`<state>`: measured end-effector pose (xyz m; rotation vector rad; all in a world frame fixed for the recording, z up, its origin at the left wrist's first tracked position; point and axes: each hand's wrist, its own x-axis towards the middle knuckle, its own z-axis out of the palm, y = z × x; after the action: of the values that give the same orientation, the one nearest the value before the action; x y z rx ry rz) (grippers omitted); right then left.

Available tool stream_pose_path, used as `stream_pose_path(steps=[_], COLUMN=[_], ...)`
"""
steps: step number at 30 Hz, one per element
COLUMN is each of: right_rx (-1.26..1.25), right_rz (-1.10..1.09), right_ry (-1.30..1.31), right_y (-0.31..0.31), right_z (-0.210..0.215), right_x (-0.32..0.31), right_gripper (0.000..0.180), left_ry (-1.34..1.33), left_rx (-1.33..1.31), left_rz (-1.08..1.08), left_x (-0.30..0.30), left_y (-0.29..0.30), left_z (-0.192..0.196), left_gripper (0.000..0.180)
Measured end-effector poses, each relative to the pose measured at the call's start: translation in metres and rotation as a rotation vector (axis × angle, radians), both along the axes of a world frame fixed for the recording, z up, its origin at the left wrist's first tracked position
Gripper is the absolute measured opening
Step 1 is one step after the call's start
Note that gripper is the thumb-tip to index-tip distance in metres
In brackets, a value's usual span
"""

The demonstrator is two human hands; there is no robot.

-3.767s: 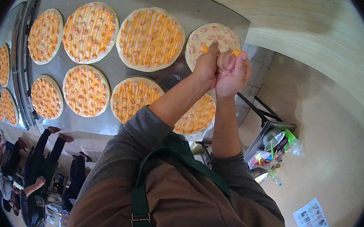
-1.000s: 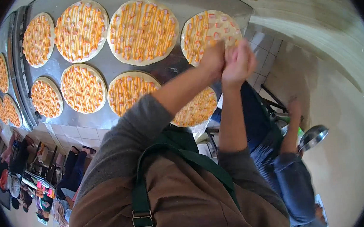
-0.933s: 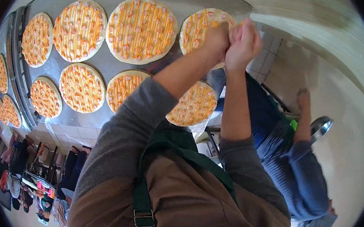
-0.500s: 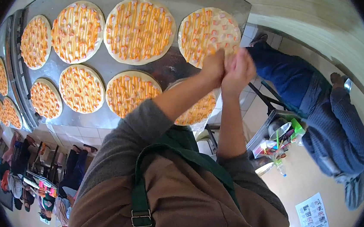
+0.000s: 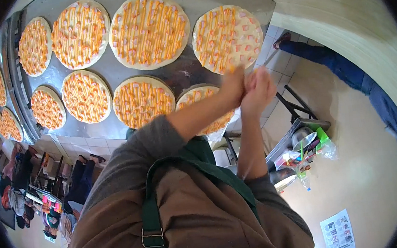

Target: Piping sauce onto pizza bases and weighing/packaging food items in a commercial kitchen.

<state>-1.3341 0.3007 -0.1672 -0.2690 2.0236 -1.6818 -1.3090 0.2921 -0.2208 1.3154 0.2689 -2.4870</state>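
Both my hands are closed, side by side at the near edge of a round pizza base (image 5: pixel 242 35) at the far right. My left hand (image 5: pixel 234 87) and my right hand (image 5: pixel 259 89) grip what looks like a soft bag of orange sauce, mostly hidden by the fingers. A bit of orange shows above the left fingers. That base carries pink cubes all over, with orange sauce lines on its left part only. Just below my left forearm, another striped pizza (image 5: pixel 215 122) is partly covered. Another striped pizza (image 5: pixel 150 31) lies to the left.
Several more topped pizzas (image 5: pixel 81 35) stand in two rows on the metal table (image 5: pixel 182 76). A dark seam separates it from more pizzas at the far left. To the right are a low stand (image 5: pixel 299 136) with bowls and bottles, and a person's trouser leg (image 5: pixel 340 66). People sit lower left.
My hands have come slightly nearer to me, off the pizza's near edge. At the right, the person in blue has moved away toward the picture's rim.
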Motion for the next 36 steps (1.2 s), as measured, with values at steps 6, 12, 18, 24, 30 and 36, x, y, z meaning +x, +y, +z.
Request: stream_pose_path(steps=[6, 12, 18, 24, 30, 36], right_rx=[-0.173, 0.012, -0.059, -0.071, -0.007, -0.166], right_rz=[0.029, -0.033, -0.052, -0.013, -0.047, -0.004], right_ry=[0.058, -0.133, 0.058, 0.188, -0.063, 0.115], right_y=[-0.076, 0.017, -0.052, -0.055, 0.009, -0.067], right_z=[-0.002, 0.001, -0.005, -0.012, 0.002, -0.002], right_x=[-0.048, 0.008, -0.027, -0.046, -0.004, -0.069], right_gripper=[0.038, 0.041, 0.042, 0.041, 0.040, 0.036], left_ry=[0.044, -0.105, 0.093, -0.057, -0.103, 0.169], left_rx=[-0.268, -0.170, -0.002, -0.143, -0.390, -0.202], left_rz=[-0.232, -0.471, -0.085, -0.204, -0.387, -0.213], left_x=[-0.056, 0.017, -0.035, -0.050, 0.002, -0.081], left_y=[-0.080, 0.004, -0.046, -0.059, 0.013, -0.067], left_z=[-0.022, 0.004, -0.027, -0.014, -0.008, -0.030], left_gripper=[0.022, 0.024, 0.024, 0.023, 0.026, 0.033])
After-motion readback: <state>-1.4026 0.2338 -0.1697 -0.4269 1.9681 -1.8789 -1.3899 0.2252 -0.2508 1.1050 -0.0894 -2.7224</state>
